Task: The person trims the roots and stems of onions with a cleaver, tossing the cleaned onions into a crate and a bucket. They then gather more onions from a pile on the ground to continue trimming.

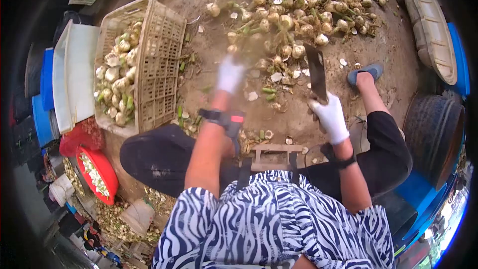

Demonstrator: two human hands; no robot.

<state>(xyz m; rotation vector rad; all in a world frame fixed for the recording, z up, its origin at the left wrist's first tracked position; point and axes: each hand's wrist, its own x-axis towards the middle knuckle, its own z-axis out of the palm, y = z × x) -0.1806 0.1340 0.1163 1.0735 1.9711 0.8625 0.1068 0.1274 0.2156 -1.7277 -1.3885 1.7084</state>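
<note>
My right hand, in a white glove, grips a dark cleaver with its blade pointing up and away from me. My left hand, also gloved in white, is blurred and stretched out toward a heap of pale bulb vegetables with green stalks on the dirt ground. I cannot make out anything in the left hand. I sit with my knees apart in black trousers. A small wooden block lies between my legs.
A woven plastic basket on my left holds trimmed bulbs. A red basin of cut pieces sits lower left. White and blue crates stand at far left. A tyre is on the right. Scraps litter the ground.
</note>
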